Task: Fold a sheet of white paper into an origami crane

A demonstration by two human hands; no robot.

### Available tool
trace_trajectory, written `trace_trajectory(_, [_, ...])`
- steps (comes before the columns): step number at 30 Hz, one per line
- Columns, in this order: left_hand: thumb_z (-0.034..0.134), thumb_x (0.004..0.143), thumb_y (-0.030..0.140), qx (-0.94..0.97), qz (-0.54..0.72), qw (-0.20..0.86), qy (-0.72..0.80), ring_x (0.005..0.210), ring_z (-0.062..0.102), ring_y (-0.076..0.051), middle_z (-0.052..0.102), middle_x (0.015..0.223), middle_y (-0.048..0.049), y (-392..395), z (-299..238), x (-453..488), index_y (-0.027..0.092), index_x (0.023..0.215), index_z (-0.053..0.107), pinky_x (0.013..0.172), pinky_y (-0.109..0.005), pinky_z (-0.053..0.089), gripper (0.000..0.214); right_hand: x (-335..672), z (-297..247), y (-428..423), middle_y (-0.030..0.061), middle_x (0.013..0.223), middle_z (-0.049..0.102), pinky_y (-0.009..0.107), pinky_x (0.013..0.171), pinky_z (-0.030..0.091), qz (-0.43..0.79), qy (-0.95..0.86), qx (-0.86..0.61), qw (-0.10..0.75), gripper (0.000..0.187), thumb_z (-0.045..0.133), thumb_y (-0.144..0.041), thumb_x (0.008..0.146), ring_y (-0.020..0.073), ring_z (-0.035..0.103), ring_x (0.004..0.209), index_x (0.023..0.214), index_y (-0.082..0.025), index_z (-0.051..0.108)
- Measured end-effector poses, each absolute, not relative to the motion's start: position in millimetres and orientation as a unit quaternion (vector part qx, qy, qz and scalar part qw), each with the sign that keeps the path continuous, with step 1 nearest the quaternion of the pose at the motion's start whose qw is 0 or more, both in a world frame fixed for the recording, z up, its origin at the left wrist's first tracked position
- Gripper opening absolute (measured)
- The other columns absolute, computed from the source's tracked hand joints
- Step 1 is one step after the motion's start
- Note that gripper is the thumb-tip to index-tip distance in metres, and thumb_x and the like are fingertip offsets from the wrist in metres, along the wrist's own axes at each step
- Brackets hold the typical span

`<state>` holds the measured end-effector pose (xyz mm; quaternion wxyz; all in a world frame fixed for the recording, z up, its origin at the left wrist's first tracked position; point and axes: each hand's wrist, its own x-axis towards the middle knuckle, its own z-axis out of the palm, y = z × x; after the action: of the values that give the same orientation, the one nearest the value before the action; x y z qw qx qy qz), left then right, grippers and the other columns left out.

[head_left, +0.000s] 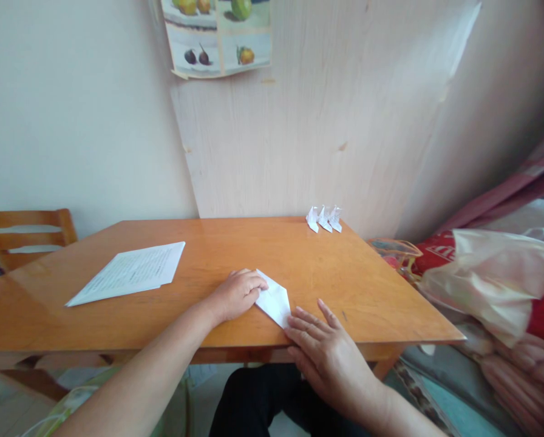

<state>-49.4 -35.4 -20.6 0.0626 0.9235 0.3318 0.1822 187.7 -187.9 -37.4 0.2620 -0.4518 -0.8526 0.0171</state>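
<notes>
A small folded sheet of white paper (273,301) lies near the table's front edge, with slanted creased sides. My left hand (239,294) rests at its left side, fingers curled and pressed together over that edge. At the paper's lower right corner, my right hand (322,346) touches it with the fingertips; its fingers are stretched out and the thumb is apart. The underside of the paper and the tips of some left fingers are hidden.
On the wooden table (235,243), a stack of printed paper sheets (133,270) lies at the left. Three small folded paper figures (325,219) stand at the back right. A wooden chair (28,237) is at the left, and plastic bags (490,279) are piled right of the table.
</notes>
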Motion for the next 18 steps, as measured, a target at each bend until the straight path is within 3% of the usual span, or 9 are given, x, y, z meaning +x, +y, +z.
trace_trajectory(7, [0.051, 0.094, 0.020, 0.925, 0.150, 0.001, 0.349, 0.098, 0.059, -0.021, 0.070, 0.100, -0.0013, -66.8, -12.0, -57.2, 0.028, 0.106, 0.072, 0.090, -0.038, 0.039, 0.026, 217.9, -31.9, -175.3, 0.0034, 0.112, 0.075, 0.058, 0.120, 0.011, -0.022, -0.838, -0.489, 0.243, 0.024, 0.048, -0.025, 0.101, 0.0270, 0.054, 0.132, 0.107, -0.024, 0.071])
trace_trajectory(14, [0.053, 0.093, 0.021, 0.927, 0.135, -0.042, 0.348, 0.090, 0.057, -0.021, 0.065, 0.088, -0.0021, -110.0, -4.1, -47.4, 0.030, 0.102, 0.073, 0.089, -0.040, 0.037, 0.023, 234.0, -30.5, -158.9, 0.0068, 0.103, 0.077, 0.059, 0.119, 0.014, -0.061, -0.832, -0.505, 0.222, 0.026, 0.046, -0.024, 0.101, 0.0284, 0.057, 0.130, 0.099, -0.022, 0.072])
trace_trajectory(18, [0.053, 0.092, 0.020, 0.924, 0.144, -0.043, 0.352, 0.092, 0.056, -0.023, 0.064, 0.092, -0.0043, -119.9, -3.9, -43.3, 0.026, 0.099, 0.071, 0.087, -0.040, 0.039, 0.020, 224.2, -28.7, -160.7, 0.0111, 0.117, 0.074, 0.058, 0.119, 0.019, -0.077, -0.817, -0.511, 0.255, 0.025, 0.048, -0.026, 0.100, 0.0284, 0.060, 0.125, 0.107, -0.019, 0.071])
